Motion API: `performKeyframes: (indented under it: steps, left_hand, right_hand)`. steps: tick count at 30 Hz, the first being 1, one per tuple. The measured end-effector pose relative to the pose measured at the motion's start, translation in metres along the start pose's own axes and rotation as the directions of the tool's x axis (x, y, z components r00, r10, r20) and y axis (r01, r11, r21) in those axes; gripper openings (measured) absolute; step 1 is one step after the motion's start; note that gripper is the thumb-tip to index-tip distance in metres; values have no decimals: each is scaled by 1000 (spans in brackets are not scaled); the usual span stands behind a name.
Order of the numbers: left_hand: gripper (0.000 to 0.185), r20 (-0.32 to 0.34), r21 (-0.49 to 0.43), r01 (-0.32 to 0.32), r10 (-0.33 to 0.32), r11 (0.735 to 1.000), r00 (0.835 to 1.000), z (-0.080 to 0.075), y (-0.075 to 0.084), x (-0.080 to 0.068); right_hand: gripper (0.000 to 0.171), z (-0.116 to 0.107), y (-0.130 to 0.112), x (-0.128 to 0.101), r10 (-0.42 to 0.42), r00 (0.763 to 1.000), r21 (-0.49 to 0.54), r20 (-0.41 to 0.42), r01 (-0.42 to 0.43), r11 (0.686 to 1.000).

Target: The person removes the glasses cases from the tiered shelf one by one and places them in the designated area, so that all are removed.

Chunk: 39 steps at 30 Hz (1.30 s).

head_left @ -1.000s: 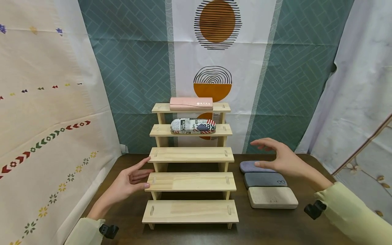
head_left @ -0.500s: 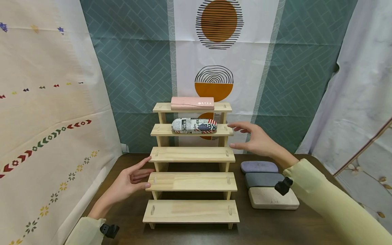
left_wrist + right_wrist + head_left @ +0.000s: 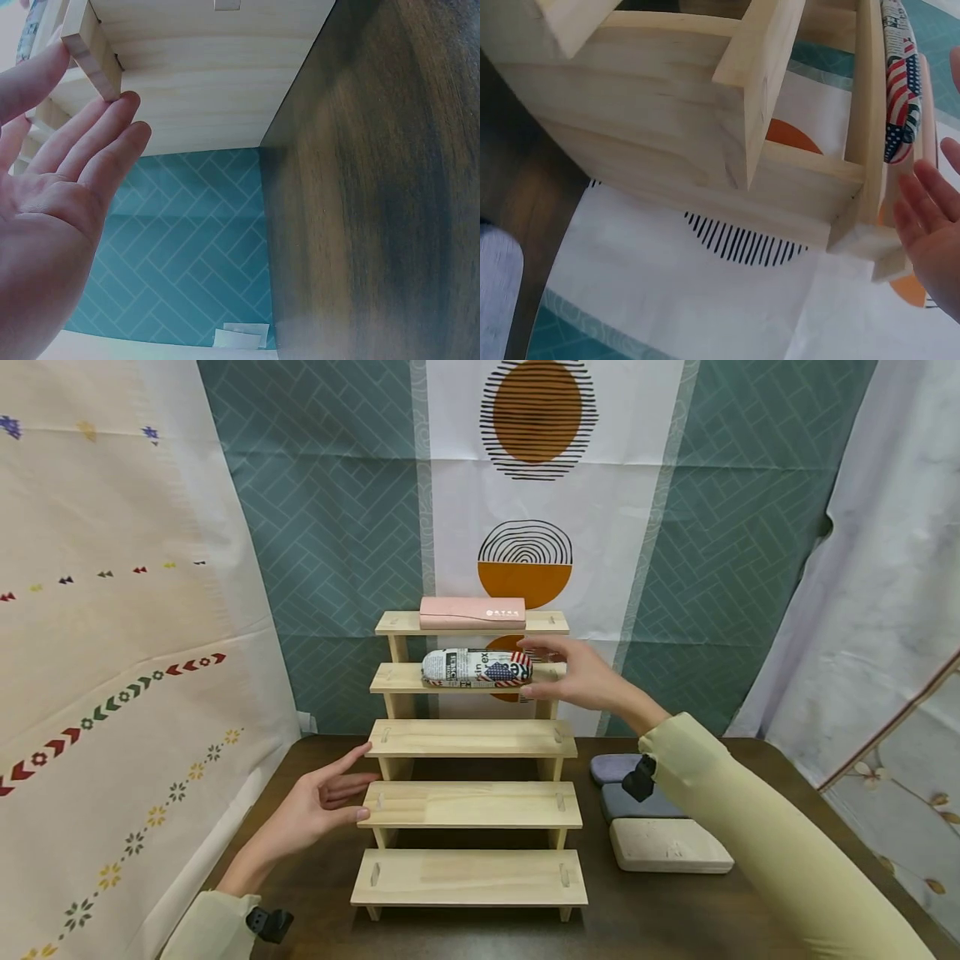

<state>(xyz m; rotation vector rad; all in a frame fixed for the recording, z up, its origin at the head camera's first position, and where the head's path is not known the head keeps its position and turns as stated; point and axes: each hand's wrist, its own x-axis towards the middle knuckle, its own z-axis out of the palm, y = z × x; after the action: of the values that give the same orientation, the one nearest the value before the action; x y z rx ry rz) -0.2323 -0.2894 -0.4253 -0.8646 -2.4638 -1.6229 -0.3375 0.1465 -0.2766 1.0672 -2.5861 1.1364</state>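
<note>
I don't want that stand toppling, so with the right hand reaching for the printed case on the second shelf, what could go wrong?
1. The printed case is rounded and lies near the shelf's front edge; a nudge from the right hand might roll it off onto the lower steps.
2. The stand is tall and light-looking; only the left hand steadies its side with straight fingers, so a pull could shift it.
3. The sleeve hangs over the grey cases and may drag them.
</note>
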Motion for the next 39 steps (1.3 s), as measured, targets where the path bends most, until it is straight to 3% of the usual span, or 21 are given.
performKeyframes:
  steps: [11,19,39]
  left_hand:
    - [91,3,0,-33,33,999,999,-1,-2,0]
    - [92,2,-10,-36,36,999,999,-1,-3,1]
    - [92,-5,-3,-1,1,1000,1000,0,-3,0]
  right_hand:
    - [74,13,4,22,62,998,48,26,-64,997]
    - [67,20,8,30,29,999,78,25,-31,997]
    - [68,27,9,33,42,999,127,12,-43,991]
